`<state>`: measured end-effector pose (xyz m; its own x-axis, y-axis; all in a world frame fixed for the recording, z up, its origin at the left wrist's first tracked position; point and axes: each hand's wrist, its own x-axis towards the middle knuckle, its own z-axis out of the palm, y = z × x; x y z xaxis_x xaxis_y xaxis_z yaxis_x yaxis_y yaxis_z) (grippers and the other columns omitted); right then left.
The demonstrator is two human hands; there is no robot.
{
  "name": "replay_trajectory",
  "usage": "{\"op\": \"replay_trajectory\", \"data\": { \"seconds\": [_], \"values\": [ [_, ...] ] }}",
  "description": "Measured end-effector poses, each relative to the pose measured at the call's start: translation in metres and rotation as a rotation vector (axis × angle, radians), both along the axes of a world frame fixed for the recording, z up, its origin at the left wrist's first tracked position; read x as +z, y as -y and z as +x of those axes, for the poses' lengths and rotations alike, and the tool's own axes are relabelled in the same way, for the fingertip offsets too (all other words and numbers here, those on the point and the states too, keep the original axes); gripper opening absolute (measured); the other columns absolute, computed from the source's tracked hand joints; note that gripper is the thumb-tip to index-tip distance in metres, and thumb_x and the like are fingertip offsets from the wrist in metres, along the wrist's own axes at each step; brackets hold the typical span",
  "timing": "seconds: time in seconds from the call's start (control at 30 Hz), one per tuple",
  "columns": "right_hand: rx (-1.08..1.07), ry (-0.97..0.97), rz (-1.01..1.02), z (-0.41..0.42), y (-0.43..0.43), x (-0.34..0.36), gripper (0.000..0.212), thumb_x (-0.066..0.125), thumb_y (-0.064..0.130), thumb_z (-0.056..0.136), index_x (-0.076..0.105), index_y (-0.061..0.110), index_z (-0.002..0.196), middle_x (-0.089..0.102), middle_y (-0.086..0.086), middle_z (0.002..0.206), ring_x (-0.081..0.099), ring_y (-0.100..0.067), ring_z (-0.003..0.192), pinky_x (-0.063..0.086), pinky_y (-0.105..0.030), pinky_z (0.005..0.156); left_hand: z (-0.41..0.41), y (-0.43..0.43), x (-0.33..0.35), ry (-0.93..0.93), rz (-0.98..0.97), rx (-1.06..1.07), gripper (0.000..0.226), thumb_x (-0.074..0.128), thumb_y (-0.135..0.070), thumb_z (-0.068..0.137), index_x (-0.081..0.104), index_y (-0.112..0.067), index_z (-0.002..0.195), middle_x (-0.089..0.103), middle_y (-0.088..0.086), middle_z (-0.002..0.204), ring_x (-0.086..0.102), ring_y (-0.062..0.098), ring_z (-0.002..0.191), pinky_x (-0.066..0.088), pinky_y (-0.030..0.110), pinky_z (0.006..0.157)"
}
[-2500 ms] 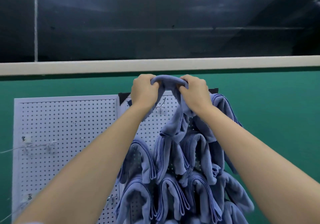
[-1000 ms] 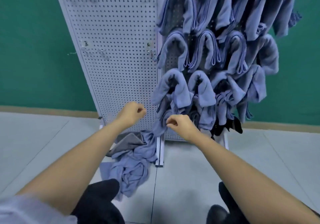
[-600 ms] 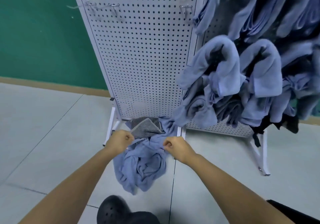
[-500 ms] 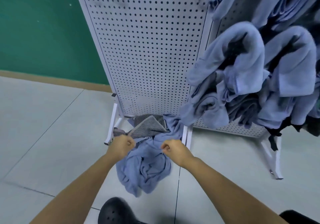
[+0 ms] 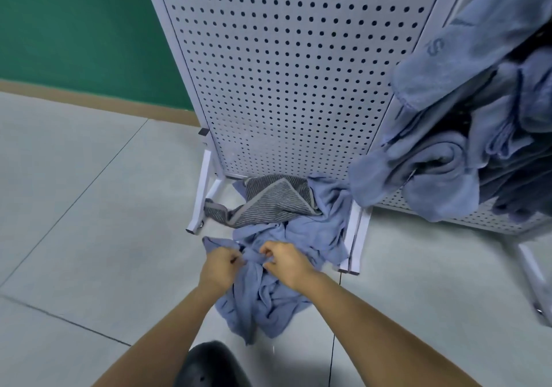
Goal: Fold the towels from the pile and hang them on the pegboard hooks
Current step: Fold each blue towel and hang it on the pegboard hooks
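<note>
Blue towel (image 5: 264, 295) looks limp and light, likely to drag its neighbours; your left hand (image 5: 220, 263) and right hand (image 5: 284, 259), close together, each pinch its bunched upper edge.

Soft, matt blue terry-cloth towels (image 5: 268, 270) lie crumpled on smooth, faintly glossy grey floor tiles (image 5: 89, 201). A grey ribbed woven cloth (image 5: 274, 199) rests among them. The pegboard (image 5: 286, 66) is white painted metal, perforated, with a satin finish.
</note>
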<state>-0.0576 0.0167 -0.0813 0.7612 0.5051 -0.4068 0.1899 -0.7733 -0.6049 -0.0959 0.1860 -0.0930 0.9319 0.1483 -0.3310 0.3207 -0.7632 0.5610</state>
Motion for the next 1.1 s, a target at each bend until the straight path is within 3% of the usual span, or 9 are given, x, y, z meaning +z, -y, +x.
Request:
{"op": "replay_trajectory", "data": {
  "seconds": [0.13, 0.23, 0.3, 0.37, 0.5, 0.67, 0.8, 1.0, 1.1],
  "values": [
    [-0.055, 0.032, 0.085, 0.006, 0.002, 0.013, 0.044, 0.058, 0.015, 0.094, 0.045, 0.014, 0.136, 0.051, -0.011, 0.134, 0.052, -0.029, 0.115, 0.045, -0.041, 0.095, 0.010, 0.020, 0.037, 0.074, -0.274, 0.112, 0.031, 0.052, -0.004, 0.094, 0.050, -0.009, 0.064, 0.050, 0.013, 0.062, 0.045, 0.020, 0.063, 0.040, 0.029, 0.063],
    [-0.113, 0.119, 0.146, 0.012, 0.017, 0.041, 0.007, 0.056, 0.017, 0.093, 0.052, 0.019, 0.088, 0.058, -0.006, 0.085, 0.048, -0.022, 0.078, 0.046, -0.044, 0.077, 0.026, 0.032, 0.082, 0.124, -0.455, 0.175, 0.021, 0.046, -0.006, 0.097, 0.061, -0.008, 0.082, 0.064, 0.014, 0.082, 0.057, 0.022, 0.077, 0.047, 0.033, 0.074],
    [-0.181, 0.144, 0.223, 0.017, 0.032, 0.067, 0.022, 0.057, 0.015, 0.092, 0.046, 0.021, 0.075, 0.052, 0.000, 0.071, 0.047, -0.020, 0.072, 0.046, -0.042, 0.073, 0.035, 0.040, 0.120, 0.149, -0.532, 0.170, 0.024, 0.044, -0.006, 0.098, 0.058, -0.012, 0.080, 0.060, 0.006, 0.076, 0.054, 0.016, 0.070, 0.045, 0.019, 0.061],
    [-0.198, 0.151, 0.290, 0.018, 0.050, 0.100, 0.020, 0.056, 0.012, 0.093, 0.047, 0.020, 0.077, 0.052, 0.001, 0.072, 0.047, -0.017, 0.071, 0.043, -0.034, 0.072, 0.042, 0.050, 0.160, 0.150, -0.589, 0.154, 0.024, 0.043, -0.008, 0.099, 0.058, -0.013, 0.081, 0.061, 0.006, 0.075, 0.055, 0.017, 0.069, 0.045, 0.020, 0.059],
    [-0.269, 0.110, 0.451, 0.009, 0.091, 0.180, 0.013, 0.045, 0.008, 0.099, 0.048, 0.009, 0.086, 0.040, -0.001, 0.061, 0.035, -0.005, 0.050, 0.032, -0.019, 0.053, 0.044, 0.063, 0.229, 0.183, -0.609, 0.078, 0.019, 0.051, -0.013, 0.095, 0.066, -0.012, 0.084, 0.068, 0.016, 0.087, 0.062, 0.024, 0.080, 0.050, 0.039, 0.078],
    [-0.323, 0.214, 0.572, -0.013, 0.142, 0.278, 0.012, 0.042, 0.007, 0.100, 0.049, 0.003, 0.091, 0.035, -0.002, 0.061, 0.033, -0.007, 0.051, 0.033, -0.020, 0.056, 0.019, 0.095, 0.316, 0.179, -0.612, -0.122, 0.009, 0.071, -0.026, 0.084, 0.071, -0.018, 0.081, 0.073, 0.001, 0.083, 0.066, 0.015, 0.079, 0.053, 0.025, 0.075],
    [-0.388, 0.293, 0.598, -0.038, 0.178, 0.341, 0.016, 0.045, 0.010, 0.100, 0.051, 0.012, 0.086, 0.036, 0.004, 0.059, 0.031, -0.001, 0.044, 0.029, -0.017, 0.048, -0.009, 0.128, 0.367, 0.181, -0.464, -0.268, 0.037, 0.074, -0.033, 0.080, 0.068, 0.003, 0.083, 0.060, 0.009, 0.075, 0.053, 0.018, 0.072, 0.040, 0.032, 0.069],
    [-0.458, 0.471, 0.584, -0.080, 0.223, 0.385, 0.014, 0.049, 0.009, 0.098, 0.058, 0.012, 0.088, 0.050, 0.005, 0.064, 0.044, 0.000, 0.052, 0.036, -0.013, 0.054, -0.043, 0.192, 0.400, 0.127, -0.866, -0.219, 0.026, 0.055, -0.024, 0.095, 0.067, -0.007, 0.110, 0.072, 0.009, 0.107, 0.065, 0.023, 0.105, 0.047, 0.040, 0.099],
    [-0.474, 0.583, 0.516, -0.091, 0.237, 0.377, 0.013, 0.056, 0.008, 0.094, 0.068, 0.013, 0.095, 0.063, 0.001, 0.083, 0.052, -0.008, 0.070, 0.043, -0.019, 0.069, -0.059, 0.214, 0.389, 0.065, -0.766, -0.279, 0.043, 0.073, -0.036, 0.081, 0.066, -0.009, 0.114, 0.070, 0.013, 0.110, 0.064, 0.029, 0.108, 0.046, 0.045, 0.101]
  ]
}}
